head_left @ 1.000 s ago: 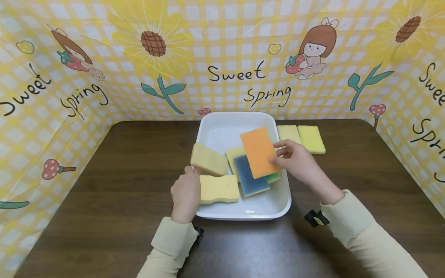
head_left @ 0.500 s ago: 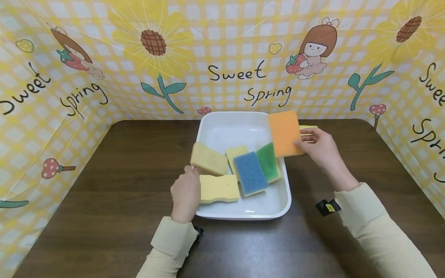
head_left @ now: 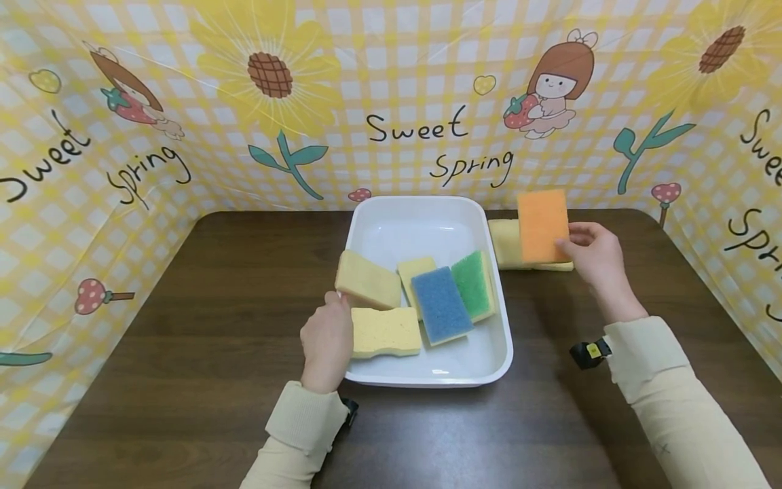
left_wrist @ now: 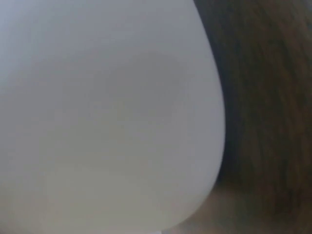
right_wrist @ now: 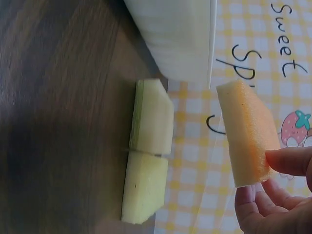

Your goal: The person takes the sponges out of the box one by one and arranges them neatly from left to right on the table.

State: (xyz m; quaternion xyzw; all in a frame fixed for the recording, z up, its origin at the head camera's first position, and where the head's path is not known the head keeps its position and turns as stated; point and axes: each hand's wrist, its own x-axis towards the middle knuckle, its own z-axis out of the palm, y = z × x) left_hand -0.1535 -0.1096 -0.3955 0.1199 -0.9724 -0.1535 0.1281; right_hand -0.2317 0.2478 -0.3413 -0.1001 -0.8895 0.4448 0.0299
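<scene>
Right hand (head_left: 600,261) pinches orange sponge (head_left: 542,227) at 1 edge, above 2 pale sponges (right_wrist: 146,165).
Soft foam likely wants a light grip; keep it level, clear of the white tray (head_left: 421,238). Left hand (head_left: 328,343) curls round tray's left rim. Tray's right wall just beside the pale 2; patterned cloth (head_left: 403,88) close behind; wood table (head_left: 647,272) leaves room rightward.

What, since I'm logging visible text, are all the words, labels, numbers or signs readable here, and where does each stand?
"Sweet": gingham backdrop, centre and left.
"Spring": same backdrop, same two places.
"Swee": backdrop's right side, cut off by frame.
"Spri": likewise.
Yellow label on black right-wrist mount: too small to read.
x-like mark on right sleeve: unclear.
Sponges, white tray: no text visible.
</scene>
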